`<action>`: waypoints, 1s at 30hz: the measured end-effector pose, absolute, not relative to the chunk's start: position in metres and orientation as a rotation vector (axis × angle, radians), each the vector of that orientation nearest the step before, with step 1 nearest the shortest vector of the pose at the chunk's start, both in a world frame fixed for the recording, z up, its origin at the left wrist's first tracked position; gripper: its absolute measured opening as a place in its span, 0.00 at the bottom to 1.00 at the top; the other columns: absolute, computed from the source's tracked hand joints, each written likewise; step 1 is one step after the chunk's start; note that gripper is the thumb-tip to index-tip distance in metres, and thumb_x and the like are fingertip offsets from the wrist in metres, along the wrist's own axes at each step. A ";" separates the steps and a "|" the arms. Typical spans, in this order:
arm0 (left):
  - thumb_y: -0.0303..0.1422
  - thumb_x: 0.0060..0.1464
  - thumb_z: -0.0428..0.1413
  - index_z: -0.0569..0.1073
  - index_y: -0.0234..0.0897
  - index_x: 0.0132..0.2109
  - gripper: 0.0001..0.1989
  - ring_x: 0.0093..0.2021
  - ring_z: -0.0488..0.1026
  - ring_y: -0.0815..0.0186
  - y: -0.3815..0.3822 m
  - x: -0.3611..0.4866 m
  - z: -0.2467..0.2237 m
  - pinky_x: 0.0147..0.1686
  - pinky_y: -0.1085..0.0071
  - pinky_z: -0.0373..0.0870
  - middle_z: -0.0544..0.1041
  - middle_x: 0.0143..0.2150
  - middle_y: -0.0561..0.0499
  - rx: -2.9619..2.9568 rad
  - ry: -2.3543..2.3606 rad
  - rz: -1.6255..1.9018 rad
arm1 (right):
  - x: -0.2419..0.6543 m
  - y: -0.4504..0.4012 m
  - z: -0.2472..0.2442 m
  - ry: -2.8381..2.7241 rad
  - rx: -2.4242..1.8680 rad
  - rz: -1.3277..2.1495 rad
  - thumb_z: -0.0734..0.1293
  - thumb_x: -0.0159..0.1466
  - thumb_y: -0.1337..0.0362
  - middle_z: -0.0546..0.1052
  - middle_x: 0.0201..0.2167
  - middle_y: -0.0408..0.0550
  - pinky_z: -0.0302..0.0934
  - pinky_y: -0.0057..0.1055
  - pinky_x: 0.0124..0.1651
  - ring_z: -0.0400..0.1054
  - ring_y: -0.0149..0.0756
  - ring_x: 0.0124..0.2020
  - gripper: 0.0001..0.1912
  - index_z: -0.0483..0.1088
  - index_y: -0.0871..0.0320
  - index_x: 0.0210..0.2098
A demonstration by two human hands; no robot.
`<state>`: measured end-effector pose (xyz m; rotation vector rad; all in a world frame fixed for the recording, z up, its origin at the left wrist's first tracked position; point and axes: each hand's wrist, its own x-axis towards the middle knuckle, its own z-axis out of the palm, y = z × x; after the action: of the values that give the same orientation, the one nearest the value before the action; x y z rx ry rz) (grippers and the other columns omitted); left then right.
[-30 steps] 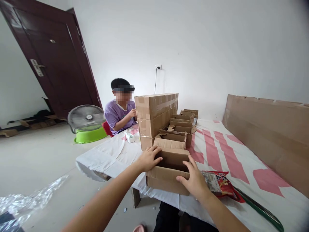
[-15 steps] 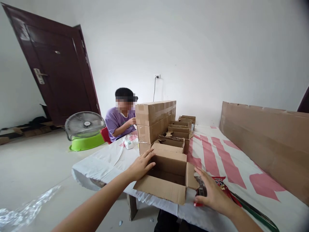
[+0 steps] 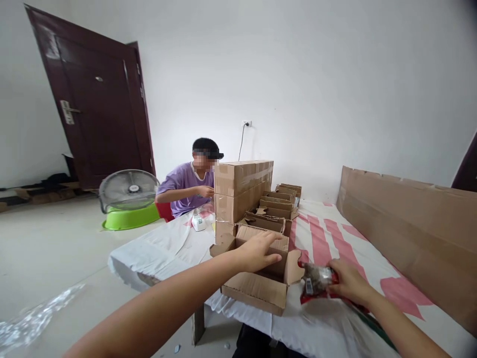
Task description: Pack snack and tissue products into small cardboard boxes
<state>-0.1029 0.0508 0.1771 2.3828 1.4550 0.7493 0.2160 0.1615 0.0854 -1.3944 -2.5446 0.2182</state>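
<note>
An open cardboard box [image 3: 257, 292] sits at the near edge of the table, its flaps folded outward. Over its opening reaches my left hand [image 3: 259, 251], fingers stretched and apart, with nothing held; whether it touches the far flap I cannot tell. To the right of the box, my right hand [image 3: 348, 281] is closed around the right end of a red plastic packet [image 3: 316, 279] with a clear window and a small white label. The packet is just above or on the cloth. Its contents look brownish and cannot be made out.
Closed taped cartons [image 3: 244, 181] stand stacked behind the box, beside a row of open boxes [image 3: 278, 206]. A long cardboard panel [image 3: 402, 219] borders the right side. Across the table sits a person in purple [image 3: 182, 184], near a small white object [image 3: 198, 223]. A fan [image 3: 128, 190] stands left.
My left hand has moved right, from the box's left edge to over its opening. My right hand has left the side flap and taken hold of the packet. The left flap now sticks outward.
</note>
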 end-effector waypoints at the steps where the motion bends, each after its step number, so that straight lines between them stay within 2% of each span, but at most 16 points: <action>1: 0.33 0.52 0.59 0.68 0.34 0.58 0.25 0.62 0.64 0.49 0.054 -0.099 0.177 0.62 0.52 0.57 0.69 0.61 0.38 2.318 1.384 0.805 | 0.223 0.164 0.097 -2.515 -1.356 0.161 0.69 0.51 0.58 0.74 0.41 0.50 0.58 0.38 0.46 0.66 0.47 0.44 0.17 0.69 0.56 0.39; 4: 0.35 0.46 0.65 0.72 0.36 0.53 0.26 0.59 0.66 0.46 0.069 -0.088 0.177 0.61 0.49 0.57 0.72 0.57 0.39 1.999 1.205 1.053 | 0.237 0.169 0.137 -2.341 -1.254 -0.071 0.69 0.54 0.53 0.75 0.40 0.51 0.59 0.41 0.46 0.66 0.48 0.43 0.18 0.70 0.55 0.41; 6: 0.40 0.43 0.67 0.71 0.36 0.54 0.31 0.57 0.68 0.45 0.083 -0.078 0.179 0.57 0.48 0.61 0.72 0.57 0.37 1.811 1.139 1.189 | 0.231 0.166 0.163 -2.224 -1.166 -0.235 0.70 0.53 0.50 0.75 0.40 0.51 0.59 0.43 0.45 0.66 0.50 0.43 0.21 0.70 0.55 0.41; 8: 0.44 0.44 0.66 0.68 0.34 0.56 0.34 0.54 0.71 0.48 0.096 -0.068 0.182 0.52 0.52 0.68 0.73 0.56 0.36 1.718 1.080 1.262 | 0.210 0.156 0.185 -2.185 -0.994 -0.373 0.69 0.55 0.48 0.75 0.40 0.51 0.60 0.43 0.44 0.67 0.49 0.43 0.21 0.70 0.55 0.42; 11: 0.45 0.43 0.67 0.68 0.33 0.54 0.34 0.49 0.76 0.54 0.107 -0.060 0.188 0.47 0.60 0.73 0.77 0.51 0.39 1.583 0.987 1.390 | 0.166 0.136 0.206 -2.171 -0.708 -0.565 0.67 0.60 0.49 0.74 0.42 0.52 0.58 0.45 0.49 0.66 0.49 0.46 0.19 0.69 0.55 0.44; 13: 0.44 0.41 0.68 0.69 0.33 0.51 0.33 0.46 0.77 0.56 0.109 -0.066 0.189 0.45 0.63 0.74 0.78 0.48 0.40 1.493 0.987 1.504 | 0.142 0.128 0.210 -2.137 -0.587 -0.608 0.67 0.60 0.47 0.72 0.48 0.55 0.56 0.48 0.54 0.63 0.51 0.52 0.24 0.67 0.56 0.49; 16: 0.40 0.38 0.70 0.69 0.34 0.48 0.31 0.45 0.77 0.57 0.110 -0.093 0.187 0.45 0.63 0.74 0.78 0.46 0.41 1.365 1.073 1.674 | 0.125 0.135 0.204 -2.025 -0.569 -0.413 0.65 0.59 0.42 0.65 0.58 0.59 0.52 0.50 0.61 0.57 0.53 0.60 0.34 0.62 0.57 0.57; 18: 0.36 0.35 0.72 0.70 0.34 0.45 0.29 0.45 0.77 0.56 0.112 -0.116 0.185 0.46 0.62 0.73 0.79 0.45 0.42 1.284 1.167 1.777 | 0.121 0.149 0.194 -1.933 -0.706 -0.138 0.63 0.59 0.40 0.64 0.59 0.60 0.52 0.51 0.62 0.56 0.53 0.61 0.36 0.61 0.57 0.57; 22: 0.31 0.33 0.72 0.69 0.35 0.41 0.27 0.48 0.76 0.52 0.121 -0.155 0.185 0.50 0.58 0.70 0.78 0.44 0.41 1.117 1.378 1.943 | 0.110 0.175 0.173 -1.883 -0.969 0.382 0.64 0.53 0.38 0.70 0.53 0.61 0.59 0.52 0.56 0.64 0.53 0.55 0.36 0.65 0.58 0.51; 27: 0.29 0.30 0.73 0.69 0.36 0.41 0.29 0.52 0.73 0.51 0.130 -0.169 0.191 0.55 0.57 0.66 0.78 0.46 0.42 1.011 1.468 2.004 | 0.087 0.180 0.172 -1.883 -0.944 0.449 0.67 0.52 0.42 0.73 0.50 0.58 0.60 0.49 0.56 0.67 0.51 0.52 0.31 0.68 0.57 0.48; 30: 0.31 0.33 0.72 0.71 0.34 0.40 0.26 0.48 0.76 0.54 0.124 -0.151 0.194 0.51 0.59 0.70 0.79 0.43 0.43 1.079 1.361 1.961 | 0.079 0.168 0.183 -1.849 -0.916 0.493 0.68 0.52 0.41 0.70 0.55 0.60 0.59 0.50 0.57 0.65 0.52 0.55 0.37 0.65 0.58 0.53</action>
<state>-0.1511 0.1239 0.1937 1.0792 1.3611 1.9611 0.0791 0.1681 0.1826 -0.9161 -1.8486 0.4930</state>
